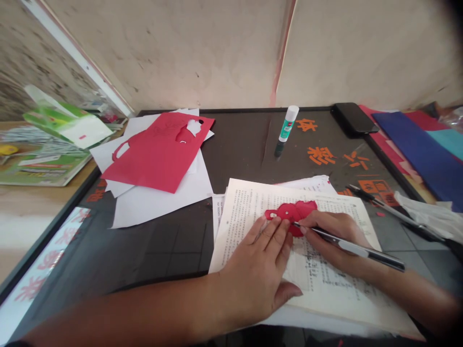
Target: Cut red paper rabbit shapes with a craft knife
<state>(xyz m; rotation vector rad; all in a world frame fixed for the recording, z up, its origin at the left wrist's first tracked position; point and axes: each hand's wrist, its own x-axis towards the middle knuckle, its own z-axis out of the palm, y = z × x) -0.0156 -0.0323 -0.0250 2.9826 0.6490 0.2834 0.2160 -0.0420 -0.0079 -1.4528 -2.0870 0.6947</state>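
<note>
A red paper cut-out (pixel 307 209) with small holes in it lies on the printed page of an open book (pixel 238 226). My left hand (pixel 260 265) rests flat over the book, its outstretched fingertips pressing the cut-out's lower left edge. In my right hand (pixel 336 236) is a slim black and silver pen (pixel 361 250), gripped near its tip. That tip touches the red paper or sits just above it, right beside my left fingertips; I cannot tell which. My fingers hide part of the cut-out.
A glue stick (pixel 288 124) stands upright on the dark table (pixel 238 144). Red paper (pixel 159 154) with cut holes lies over white sheets (pixel 126 207) at left. A phone (pixel 353 119), coloured papers (pixel 408 149) and another pen (pixel 365 193) are at right. A wall rises behind.
</note>
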